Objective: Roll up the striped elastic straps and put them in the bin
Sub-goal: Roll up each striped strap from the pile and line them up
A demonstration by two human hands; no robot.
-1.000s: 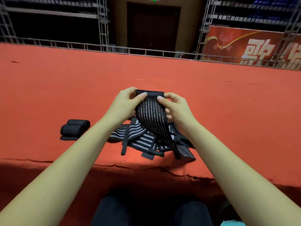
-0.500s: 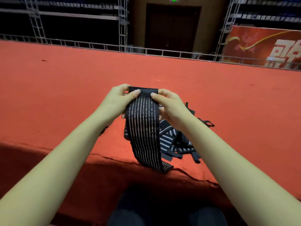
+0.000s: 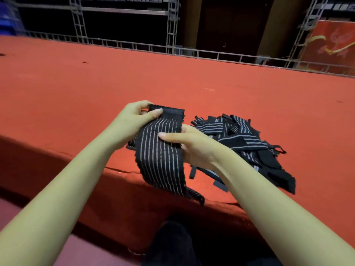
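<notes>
A black elastic strap with thin white stripes [image 3: 162,160] hangs between my hands above the front edge of the red platform. My left hand [image 3: 132,121] pinches its folded top end between thumb and fingers. My right hand [image 3: 194,144] grips the strap lower down, thumb across the striped face and fingers behind it. The strap's loose tail droops over the platform edge. A heap of more striped straps [image 3: 247,139] lies on the carpet just right of my hands. No bin is in view.
The red carpeted platform [image 3: 76,89] stretches far ahead and to both sides. A metal truss rail [image 3: 172,48] runs along its far edge, with a red banner [image 3: 330,45] at the back right. My dark-clothed legs [image 3: 172,244] are below the edge.
My right hand slid from the strap's top edge down to its middle. The view swung left, so the strap heap now lies to the right. The two rolled straps seen earlier are out of view.
</notes>
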